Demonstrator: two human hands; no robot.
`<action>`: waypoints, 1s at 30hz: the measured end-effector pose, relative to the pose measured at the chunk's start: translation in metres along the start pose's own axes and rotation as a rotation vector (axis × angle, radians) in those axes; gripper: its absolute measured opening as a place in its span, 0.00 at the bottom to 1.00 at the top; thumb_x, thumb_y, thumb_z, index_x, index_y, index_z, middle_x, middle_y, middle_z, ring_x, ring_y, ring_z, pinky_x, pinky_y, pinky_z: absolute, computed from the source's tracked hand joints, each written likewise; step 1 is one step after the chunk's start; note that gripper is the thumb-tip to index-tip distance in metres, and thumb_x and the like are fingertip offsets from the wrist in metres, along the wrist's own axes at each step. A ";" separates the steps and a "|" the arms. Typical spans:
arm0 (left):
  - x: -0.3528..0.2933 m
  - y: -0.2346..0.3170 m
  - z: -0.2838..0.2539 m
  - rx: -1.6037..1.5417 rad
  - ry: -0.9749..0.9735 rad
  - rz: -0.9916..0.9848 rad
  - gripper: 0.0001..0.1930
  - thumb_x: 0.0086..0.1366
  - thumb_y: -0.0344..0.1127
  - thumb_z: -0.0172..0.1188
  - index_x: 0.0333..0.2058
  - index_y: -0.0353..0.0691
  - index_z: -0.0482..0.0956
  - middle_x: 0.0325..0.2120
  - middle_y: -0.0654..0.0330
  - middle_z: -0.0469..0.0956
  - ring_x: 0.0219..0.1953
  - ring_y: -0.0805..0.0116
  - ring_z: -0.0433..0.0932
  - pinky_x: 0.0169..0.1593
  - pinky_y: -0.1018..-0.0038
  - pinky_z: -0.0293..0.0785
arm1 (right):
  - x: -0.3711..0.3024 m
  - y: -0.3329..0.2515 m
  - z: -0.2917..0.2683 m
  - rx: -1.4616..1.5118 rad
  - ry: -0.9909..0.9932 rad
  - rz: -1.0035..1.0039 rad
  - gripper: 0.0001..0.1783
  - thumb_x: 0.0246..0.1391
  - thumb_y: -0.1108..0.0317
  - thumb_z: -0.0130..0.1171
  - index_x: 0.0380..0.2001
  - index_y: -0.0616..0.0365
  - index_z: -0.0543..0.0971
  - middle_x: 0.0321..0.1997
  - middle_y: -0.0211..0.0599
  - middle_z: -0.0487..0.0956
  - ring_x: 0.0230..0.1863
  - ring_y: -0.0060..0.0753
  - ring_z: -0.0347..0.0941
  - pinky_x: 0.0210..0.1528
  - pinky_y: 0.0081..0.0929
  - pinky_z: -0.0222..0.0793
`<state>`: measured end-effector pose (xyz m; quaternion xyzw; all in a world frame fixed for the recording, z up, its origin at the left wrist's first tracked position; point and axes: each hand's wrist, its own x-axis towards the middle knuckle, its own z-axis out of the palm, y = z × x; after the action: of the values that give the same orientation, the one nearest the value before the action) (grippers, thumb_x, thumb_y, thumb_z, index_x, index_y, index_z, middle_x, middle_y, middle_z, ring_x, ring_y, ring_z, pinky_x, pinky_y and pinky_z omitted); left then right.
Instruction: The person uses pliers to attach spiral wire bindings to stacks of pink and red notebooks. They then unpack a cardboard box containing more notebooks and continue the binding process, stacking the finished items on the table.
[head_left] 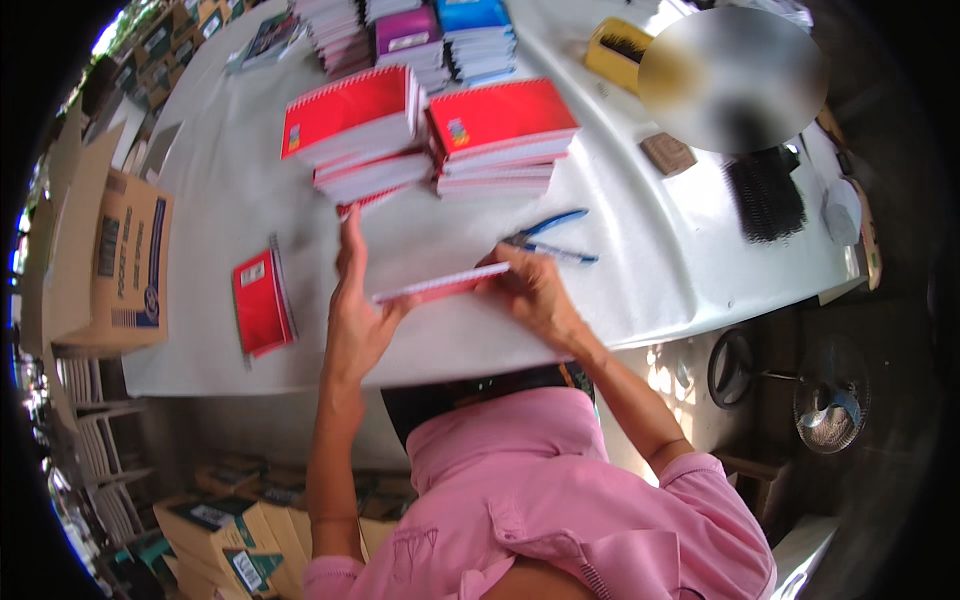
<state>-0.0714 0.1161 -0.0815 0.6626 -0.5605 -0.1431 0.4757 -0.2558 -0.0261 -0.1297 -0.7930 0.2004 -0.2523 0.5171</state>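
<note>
A red notebook (445, 287) is tilted up on edge over the table, its white edge uppermost and its red cover toward me. My right hand (535, 295) grips its right end between thumb and bent fingers. At the other end, the thumb of my left hand (358, 315) touches the notebook, while the left fingers stretch up, apart from it. Just beyond my right hand lie blue-handled pliers (550, 238). Two stacks of red spiral notebooks, a left stack (355, 110) and a right stack (505, 118), stand past my hands. A single red spiral notebook (262, 303) lies left of my left hand.
Purple notebooks (408, 35) and blue notebooks (475, 22) are piled at the back. An open cardboard box (130, 255) stands at the left edge. On the right are a yellow container (614, 55), a brown block (668, 154) and black wire-like pieces (765, 195). A fan (830, 405) stands below.
</note>
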 end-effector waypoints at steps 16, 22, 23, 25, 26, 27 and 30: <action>0.024 0.045 0.019 0.668 -0.430 -0.024 0.30 0.62 0.49 0.56 0.61 0.49 0.61 0.43 0.51 0.78 0.31 0.50 0.81 0.32 0.57 0.77 | 0.023 0.036 -0.198 -0.413 0.590 -0.238 0.22 0.36 0.90 0.57 0.38 0.61 0.75 0.39 0.39 0.78 0.40 0.30 0.73 0.45 0.29 0.70; 0.024 0.030 0.024 0.602 -0.294 0.142 0.29 0.63 0.52 0.54 0.60 0.48 0.64 0.33 0.50 0.80 0.24 0.49 0.80 0.24 0.59 0.76 | -0.018 0.132 -0.322 -1.613 0.802 0.433 0.21 0.39 0.57 0.68 0.36 0.55 0.75 0.41 0.40 0.73 0.43 0.41 0.69 0.41 0.38 0.61; 0.026 0.029 0.027 0.588 -0.282 0.176 0.29 0.64 0.52 0.54 0.60 0.48 0.64 0.32 0.50 0.80 0.23 0.49 0.80 0.23 0.59 0.75 | -0.027 0.152 -0.340 -1.609 0.771 0.457 0.21 0.39 0.58 0.68 0.36 0.55 0.75 0.42 0.39 0.73 0.43 0.40 0.69 0.42 0.38 0.62; 0.023 0.026 0.026 0.601 -0.258 0.187 0.28 0.64 0.52 0.54 0.59 0.48 0.65 0.30 0.50 0.80 0.22 0.49 0.80 0.22 0.59 0.75 | -0.026 0.159 -0.342 -1.718 0.749 0.358 0.19 0.41 0.59 0.67 0.34 0.55 0.75 0.41 0.39 0.73 0.44 0.40 0.69 0.42 0.38 0.62; 0.023 0.025 0.027 0.603 -0.246 0.193 0.28 0.64 0.52 0.54 0.59 0.48 0.65 0.30 0.50 0.80 0.22 0.50 0.80 0.23 0.59 0.75 | -0.029 0.161 -0.343 -1.775 0.742 0.311 0.18 0.42 0.59 0.67 0.34 0.55 0.75 0.41 0.39 0.73 0.44 0.39 0.69 0.42 0.38 0.62; 0.021 0.023 0.024 0.624 -0.240 0.182 0.28 0.64 0.52 0.54 0.59 0.47 0.66 0.29 0.49 0.80 0.22 0.50 0.80 0.23 0.59 0.75 | -0.021 0.157 -0.330 -1.722 0.796 0.362 0.15 0.43 0.61 0.65 0.33 0.55 0.75 0.41 0.39 0.73 0.44 0.39 0.69 0.42 0.38 0.63; 0.019 0.027 0.018 0.661 -0.298 0.124 0.28 0.64 0.52 0.53 0.59 0.46 0.66 0.29 0.49 0.80 0.22 0.50 0.80 0.23 0.60 0.75 | -0.010 0.128 -0.313 -1.642 0.961 0.396 0.07 0.48 0.66 0.58 0.29 0.57 0.74 0.37 0.40 0.73 0.41 0.40 0.71 0.40 0.37 0.67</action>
<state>-0.0949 0.0926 -0.0626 0.7171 -0.6788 -0.0202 0.1569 -0.4607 -0.2949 -0.1437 -0.6714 0.6335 -0.2392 -0.3012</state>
